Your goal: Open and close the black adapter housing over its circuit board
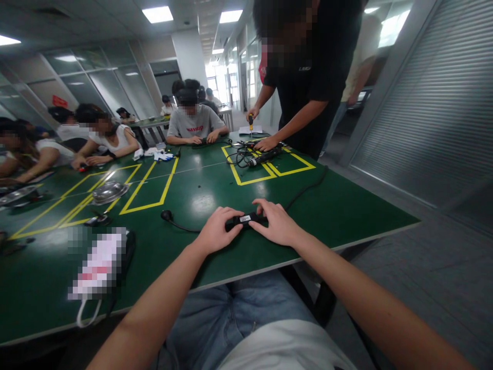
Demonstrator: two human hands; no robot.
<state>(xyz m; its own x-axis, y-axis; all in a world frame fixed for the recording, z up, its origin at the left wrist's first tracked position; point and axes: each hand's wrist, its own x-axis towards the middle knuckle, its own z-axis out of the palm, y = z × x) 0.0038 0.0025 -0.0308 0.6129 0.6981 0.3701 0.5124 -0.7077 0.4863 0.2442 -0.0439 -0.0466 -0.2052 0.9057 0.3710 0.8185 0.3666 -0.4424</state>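
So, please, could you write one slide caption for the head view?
Left fingers and right fingers hold a black corded device at a green table.

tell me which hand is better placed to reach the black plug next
Probably the left hand: the black plug lies on its side, with the cord running toward it. The right hand is farther away, at the black device's other end.

The bench (362,205) has a green top with a pale edge, marked with yellow tape outlines (169,181). On it lie a shiny metal dome (110,192), a blurred white-and-red item (100,262) at the near edge, a black plug (166,216) with its cord (183,227), and tangled black cables (239,156) over the right-hand outlines.
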